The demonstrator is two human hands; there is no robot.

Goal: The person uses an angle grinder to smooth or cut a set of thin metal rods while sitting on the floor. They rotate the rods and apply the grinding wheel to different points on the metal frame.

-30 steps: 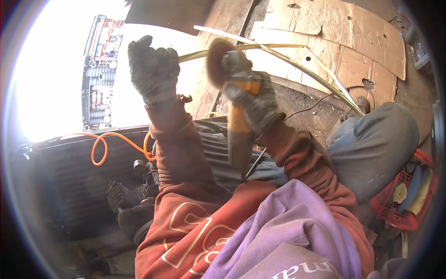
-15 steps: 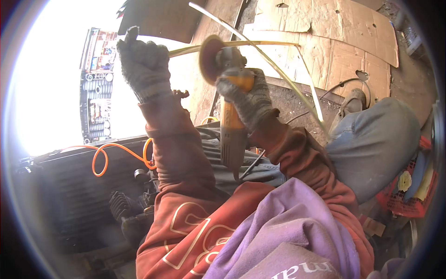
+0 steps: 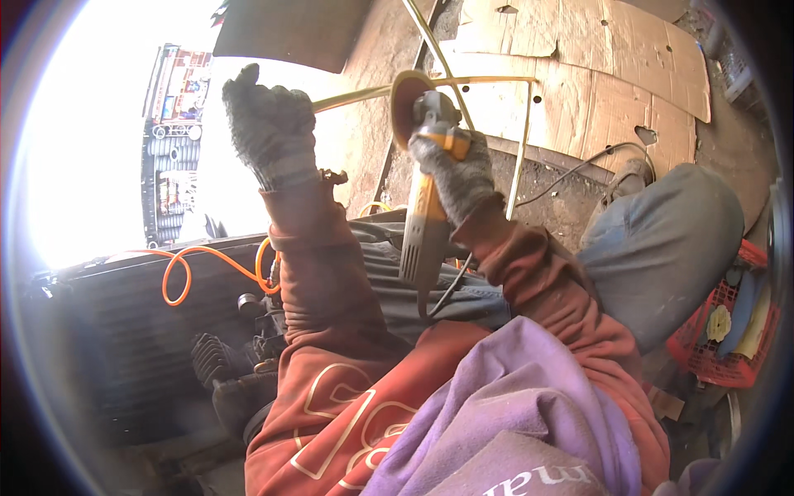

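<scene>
Right gloved hand (image 3: pixel 459 169) wrapped tight round yellow angle grinder (image 3: pixel 423 223), disc (image 3: pixel 405 95) at the pale thin metal rod frame (image 3: pixel 463 81), held aloft. Left gloved hand (image 3: pixel 266 124) fisted on the rod's end. Risk: one-handed grinder could kick, springy rod chattering; trailing cord (image 3: pixel 451 285) may snag.

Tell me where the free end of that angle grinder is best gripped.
Grip the angle grinder on the bare lower stretch of its long yellow body, below the right hand, which already wraps the neck behind the disc. Come from the person's left side: the body stands near upright, that side looks open, and the cable leaves its bottom end. The left hand holds the thin metal rod.
</scene>
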